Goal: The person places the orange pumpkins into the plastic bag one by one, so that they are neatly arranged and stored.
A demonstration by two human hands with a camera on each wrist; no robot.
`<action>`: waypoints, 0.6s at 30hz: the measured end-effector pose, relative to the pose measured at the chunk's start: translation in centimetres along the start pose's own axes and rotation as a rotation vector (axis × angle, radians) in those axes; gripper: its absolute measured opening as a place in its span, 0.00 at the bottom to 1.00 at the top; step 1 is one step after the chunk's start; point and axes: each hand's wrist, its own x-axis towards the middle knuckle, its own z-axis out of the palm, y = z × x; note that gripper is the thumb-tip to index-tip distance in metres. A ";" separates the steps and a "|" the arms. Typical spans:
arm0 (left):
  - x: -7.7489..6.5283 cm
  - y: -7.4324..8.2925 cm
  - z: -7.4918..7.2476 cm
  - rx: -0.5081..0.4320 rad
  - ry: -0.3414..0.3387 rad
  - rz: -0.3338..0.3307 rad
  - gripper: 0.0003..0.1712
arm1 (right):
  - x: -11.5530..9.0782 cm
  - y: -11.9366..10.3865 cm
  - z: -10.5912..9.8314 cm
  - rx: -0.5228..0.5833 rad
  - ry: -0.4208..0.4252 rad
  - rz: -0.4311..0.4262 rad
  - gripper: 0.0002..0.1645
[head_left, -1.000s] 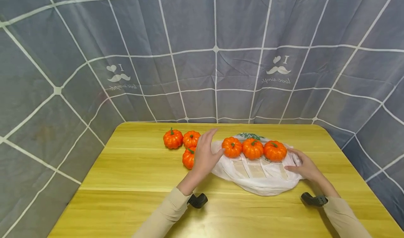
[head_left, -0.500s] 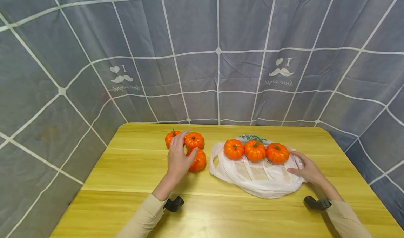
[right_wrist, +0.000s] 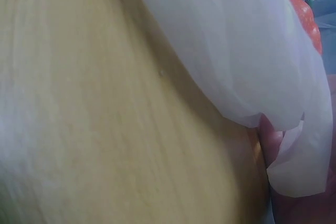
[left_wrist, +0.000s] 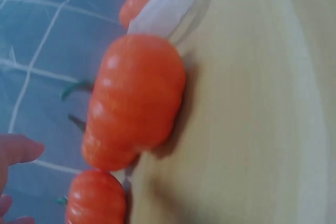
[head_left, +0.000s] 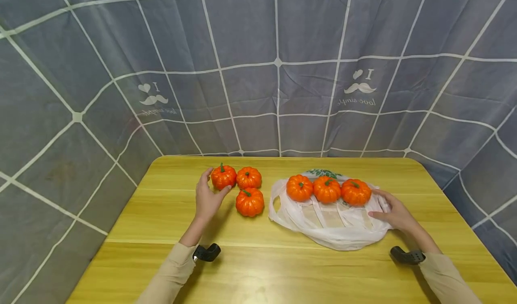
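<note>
My left hand [head_left: 207,200] reaches to the leftmost orange pumpkin [head_left: 224,177], thumb and fingers spread about its left and near sides. In the left wrist view its fingertips [left_wrist: 26,148] show apart from that pumpkin [left_wrist: 95,198]. Close by sit a second pumpkin [head_left: 249,178] and a nearer one [head_left: 250,202]. On the right, my right hand [head_left: 393,212] grips the right end of a white plastic bag [head_left: 343,239]. The right wrist view shows the bag's plastic [right_wrist: 226,45] folded about that hand, hiding most of its fingers. Three pumpkins [head_left: 327,189] stand in a row on the bag.
The wooden table [head_left: 258,268] has rounded far corners. A grey curtain with white lines [head_left: 246,93] hangs behind it and at both sides. Green print [head_left: 323,174] shows on the bag's far edge.
My left hand has moved left from beside the bag, past the nearer pumpkin, to the leftmost pumpkin. My right hand has stayed at the bag's right end.
</note>
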 end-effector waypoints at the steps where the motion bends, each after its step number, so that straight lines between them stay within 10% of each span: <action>1: 0.3 -0.3 -0.1 -0.002 -0.005 -0.025 0.42 | 0.0 0.0 0.0 -0.004 -0.002 0.005 0.48; 18: 4.0 -3.0 1.4 0.011 -0.096 -0.254 0.49 | -0.1 -0.4 -0.2 -0.029 -0.004 0.010 0.47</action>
